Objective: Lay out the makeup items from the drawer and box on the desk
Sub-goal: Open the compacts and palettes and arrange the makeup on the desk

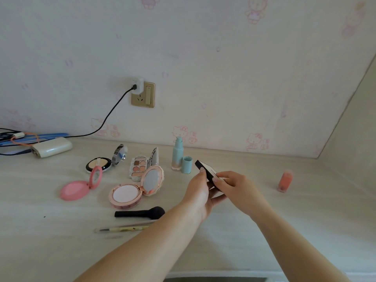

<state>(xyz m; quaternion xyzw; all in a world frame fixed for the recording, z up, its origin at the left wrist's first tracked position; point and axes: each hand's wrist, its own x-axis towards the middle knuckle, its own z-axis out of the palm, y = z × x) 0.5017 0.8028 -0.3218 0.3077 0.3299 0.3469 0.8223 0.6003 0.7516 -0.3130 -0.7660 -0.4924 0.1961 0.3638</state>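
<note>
The worktop (264,231) carries all items. Above it, the left hand (200,192) and right hand (239,189) both clamp a black-and-cream compact (209,172), held tilted and clear of the surface. Left of the grip lies an open rose-gold compact (130,193). Just beyond the grip stands a blue bottle (177,154), its cap (187,164) beside it. Well right of the grip stands a coral bottle (285,181).

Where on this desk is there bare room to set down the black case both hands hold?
Bare desk lies between the teal cap and the coral bottle, and along the near edge. Left is crowded: rose-gold compact, eyeshadow palette, black brush.
</note>
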